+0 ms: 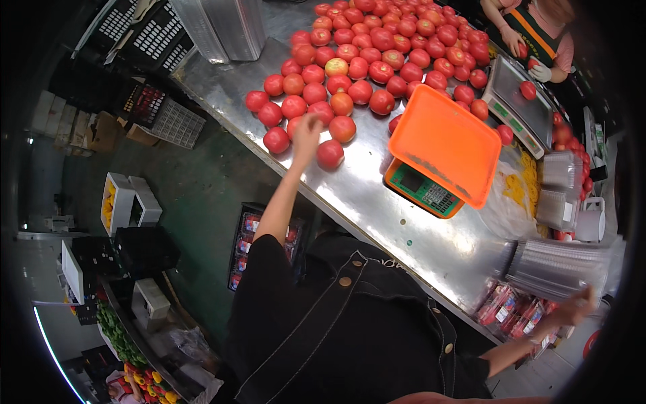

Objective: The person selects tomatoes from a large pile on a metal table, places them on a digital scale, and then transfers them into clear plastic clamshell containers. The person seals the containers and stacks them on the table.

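Note:
My left hand (pixel 307 132) is over the near end of a wide spread of red tomatoes (pixel 382 102) on a metal table (pixel 363 187). Its fingers are bent and partly hidden, touching or just above a tomato; whether they grip one is unclear. At the far right, my right hand (pixel 575 309) is blurred beside a stack of clear plastic containers (pixel 555 267). I cannot tell if it holds one. Packed, labelled clear boxes (pixel 504 308) lie just below that stack. Between my hands stands a digital scale (pixel 424 189) with a bare orange tray (pixel 446 144).
Across the table a co-worker (pixel 537 35) holds tomatoes near a second scale (pixel 522 101) with one tomato on its plate. Yellow netting (pixel 527 177) and more clear containers (pixel 560 192) lie at the right. A tall stack of clear plastic (pixel 222 30) stands on the far left corner.

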`<act>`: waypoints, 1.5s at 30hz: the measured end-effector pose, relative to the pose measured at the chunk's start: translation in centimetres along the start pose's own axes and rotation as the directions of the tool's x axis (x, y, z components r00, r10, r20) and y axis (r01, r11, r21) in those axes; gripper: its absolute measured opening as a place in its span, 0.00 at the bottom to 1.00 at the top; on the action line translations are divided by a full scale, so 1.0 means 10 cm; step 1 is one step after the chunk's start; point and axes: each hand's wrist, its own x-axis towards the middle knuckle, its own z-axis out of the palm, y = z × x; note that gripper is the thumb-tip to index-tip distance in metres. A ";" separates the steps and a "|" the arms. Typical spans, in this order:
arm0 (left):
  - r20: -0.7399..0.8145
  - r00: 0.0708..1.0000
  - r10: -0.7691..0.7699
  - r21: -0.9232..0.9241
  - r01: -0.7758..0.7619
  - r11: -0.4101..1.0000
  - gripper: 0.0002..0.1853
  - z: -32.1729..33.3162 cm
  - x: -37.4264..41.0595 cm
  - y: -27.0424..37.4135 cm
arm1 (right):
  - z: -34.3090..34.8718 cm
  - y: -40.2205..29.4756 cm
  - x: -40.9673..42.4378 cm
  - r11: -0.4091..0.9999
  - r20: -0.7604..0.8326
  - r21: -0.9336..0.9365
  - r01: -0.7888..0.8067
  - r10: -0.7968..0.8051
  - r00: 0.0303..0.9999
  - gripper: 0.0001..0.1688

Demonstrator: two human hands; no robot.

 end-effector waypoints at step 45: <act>0.839 0.426 0.338 -0.501 0.366 0.784 0.40 1.37 0.92 0.82 | 0.96 -5.05 -0.07 -0.215 0.893 0.397 -0.892 -0.134 0.429 0.48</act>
